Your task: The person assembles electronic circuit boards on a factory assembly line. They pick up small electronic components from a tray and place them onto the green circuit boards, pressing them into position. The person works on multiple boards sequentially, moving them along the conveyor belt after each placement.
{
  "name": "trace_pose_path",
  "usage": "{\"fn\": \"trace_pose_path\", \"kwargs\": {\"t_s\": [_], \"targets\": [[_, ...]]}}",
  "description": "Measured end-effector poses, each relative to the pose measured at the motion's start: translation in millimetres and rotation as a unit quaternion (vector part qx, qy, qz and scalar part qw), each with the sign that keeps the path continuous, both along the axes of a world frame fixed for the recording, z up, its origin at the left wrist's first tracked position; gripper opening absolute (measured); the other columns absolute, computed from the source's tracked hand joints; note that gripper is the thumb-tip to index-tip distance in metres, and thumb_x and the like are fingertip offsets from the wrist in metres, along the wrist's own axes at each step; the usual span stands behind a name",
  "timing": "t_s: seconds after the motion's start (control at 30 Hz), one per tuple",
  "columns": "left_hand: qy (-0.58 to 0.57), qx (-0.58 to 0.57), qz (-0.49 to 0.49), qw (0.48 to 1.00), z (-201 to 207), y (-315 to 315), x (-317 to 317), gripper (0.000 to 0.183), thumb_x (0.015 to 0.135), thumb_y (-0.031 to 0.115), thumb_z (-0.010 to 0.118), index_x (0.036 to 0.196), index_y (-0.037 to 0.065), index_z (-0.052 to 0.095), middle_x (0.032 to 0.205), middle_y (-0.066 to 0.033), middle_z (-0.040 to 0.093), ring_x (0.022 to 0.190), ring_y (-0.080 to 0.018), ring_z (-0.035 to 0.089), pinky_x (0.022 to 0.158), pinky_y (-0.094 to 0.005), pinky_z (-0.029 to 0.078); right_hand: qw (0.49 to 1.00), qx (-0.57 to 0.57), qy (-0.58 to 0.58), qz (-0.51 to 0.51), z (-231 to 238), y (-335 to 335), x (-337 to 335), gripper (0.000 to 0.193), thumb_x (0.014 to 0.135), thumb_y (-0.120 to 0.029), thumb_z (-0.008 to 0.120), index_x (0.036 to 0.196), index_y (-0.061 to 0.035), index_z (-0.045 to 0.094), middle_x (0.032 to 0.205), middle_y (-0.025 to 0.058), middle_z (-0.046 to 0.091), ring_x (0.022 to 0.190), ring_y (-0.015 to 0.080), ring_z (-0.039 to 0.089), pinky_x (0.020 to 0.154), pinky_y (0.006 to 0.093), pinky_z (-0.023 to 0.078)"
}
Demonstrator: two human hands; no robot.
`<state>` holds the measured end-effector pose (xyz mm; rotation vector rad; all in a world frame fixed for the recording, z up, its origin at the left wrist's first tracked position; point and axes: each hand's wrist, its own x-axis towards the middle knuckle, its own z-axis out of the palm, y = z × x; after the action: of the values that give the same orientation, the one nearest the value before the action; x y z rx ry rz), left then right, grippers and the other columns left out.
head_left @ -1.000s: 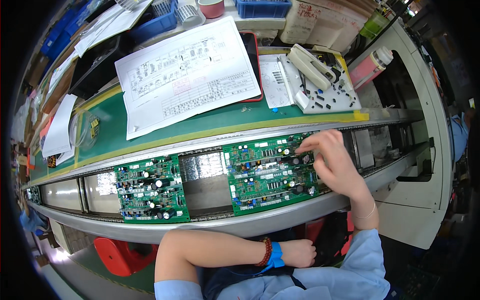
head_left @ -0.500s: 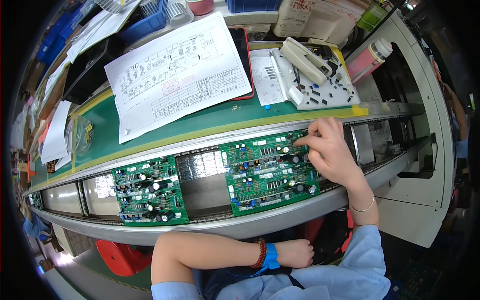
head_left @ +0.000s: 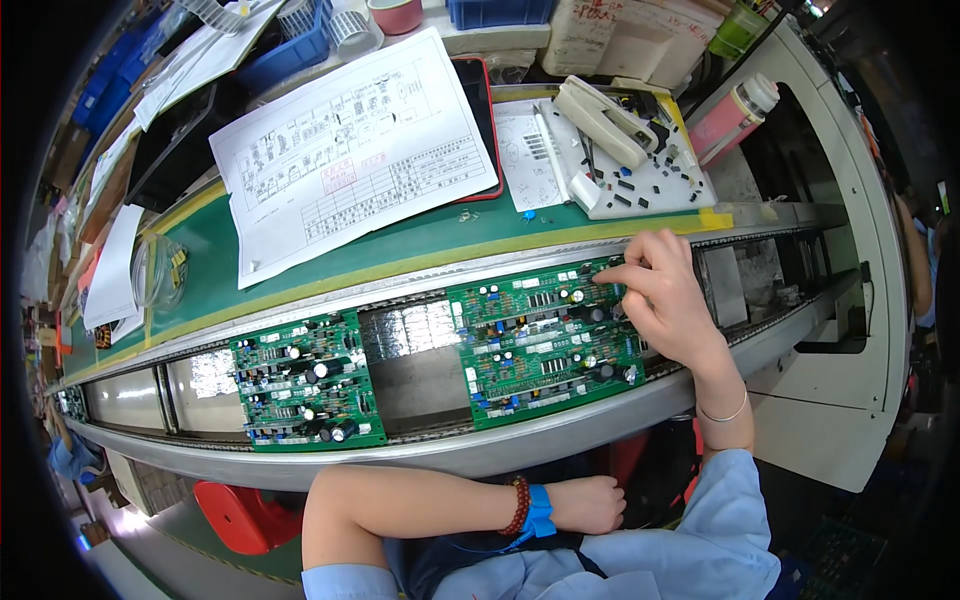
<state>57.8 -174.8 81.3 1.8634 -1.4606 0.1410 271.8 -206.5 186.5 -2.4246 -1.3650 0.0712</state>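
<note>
Shifted slightly right since the earlier frame: two green rectangular circuit boards, right [head_left: 540, 345] and left [head_left: 305, 385]. Nearest, left hand [head_left: 590, 503] loosely curled by lap. Beyond, right hand [head_left: 665, 300], fingers half bent at right board's far right corner; can't tell if either hand holds anything. Boards span silver metal rails [head_left: 450, 457]. Farther, green worktop [head_left: 430, 228] with white printed sheet [head_left: 350, 160].

Left of the right hand [head_left: 667, 298], upright capacitors [head_left: 597, 313] on the circuit board [head_left: 530, 375] block low travel; farther left, a gap [head_left: 412, 365] precedes the second circuit board [head_left: 285, 385]. Beyond the hand — across the rear rail [head_left: 400, 286] — passage is open up to the white tray [head_left: 655, 203] and stapler [head_left: 605, 122]. Toward the left hand [head_left: 590, 504], the front rail [head_left: 520, 448] intervenes.
</note>
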Motion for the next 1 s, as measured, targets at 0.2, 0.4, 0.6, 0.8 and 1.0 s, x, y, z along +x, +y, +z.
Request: {"fn": "trace_pose_path", "kwargs": {"t_s": [0.2,0.4,0.6,0.8,1.0], "targets": [[0.002,-0.006,0.004,1.000,0.0,-0.2,0.1,0.012,0.073,0.017,0.056,0.070,0.006,0.057,0.071,-0.0036,0.055,0.072,-0.0180,0.055,0.061,-0.0290,0.041,0.998,0.029,0.036,0.042,7.1,-1.1,-0.2,0.023,0.065,-0.004,0.051,0.081,-0.0074,0.068,0.078,0.0046,0.043,0.080,0.0212,0.043,0.078,0.0336,0.030],[-0.001,-0.007,0.007,1.000,0.2,-1.4,0.0,0.012,0.073,0.018,0.056,0.070,0.006,0.057,0.071,-0.0035,0.055,0.072,-0.0182,0.055,0.062,-0.0291,0.041,0.998,0.027,0.039,0.045,5.1,-2.1,1.9,0.025,0.064,-0.003,0.050,0.081,-0.0078,0.068,0.078,0.0043,0.043,0.079,0.0208,0.042,0.078,0.0334,0.029],[0.007,-0.003,0.006,1.000,0.8,-2.5,0.0,0.012,0.074,0.017,0.056,0.071,0.006,0.058,0.071,-0.0034,0.055,0.072,-0.0185,0.055,0.062,-0.0292,0.041,0.995,0.035,0.046,0.080,7.9,-2.4,1.2,0.030,0.064,-0.004,0.052,0.088,-0.0085,0.070,0.076,0.0041,0.042,0.077,0.0199,0.041,0.075,0.0329,0.028],[-0.005,-0.004,0.017,1.000,-0.9,-6.1,0.2,0.012,0.074,0.017,0.056,0.071,0.006,0.058,0.070,-0.0032,0.055,0.072,-0.0181,0.055,0.061,-0.0292,0.041,0.994,0.031,0.036,0.100,7.8,-3.7,3.7,0.032,0.063,-0.005,0.052,0.089,-0.0088,0.071,0.076,0.0041,0.042,0.075,0.0199,0.041,0.074,0.0329,0.028],[-0.007,0.000,0.015,1.000,-2.4,-7.0,0.7,0.012,0.074,0.017,0.056,0.072,0.006,0.059,0.071,-0.0033,0.056,0.072,-0.0179,0.055,0.061,-0.0290,0.041,0.995,0.033,0.037,0.086,7.8,-5.2,4.1,0.031,0.063,-0.005,0.052,0.088,-0.0086,0.071,0.076,0.0042,0.043,0.075,0.0202,0.042,0.074,0.0330,0.029]]}}
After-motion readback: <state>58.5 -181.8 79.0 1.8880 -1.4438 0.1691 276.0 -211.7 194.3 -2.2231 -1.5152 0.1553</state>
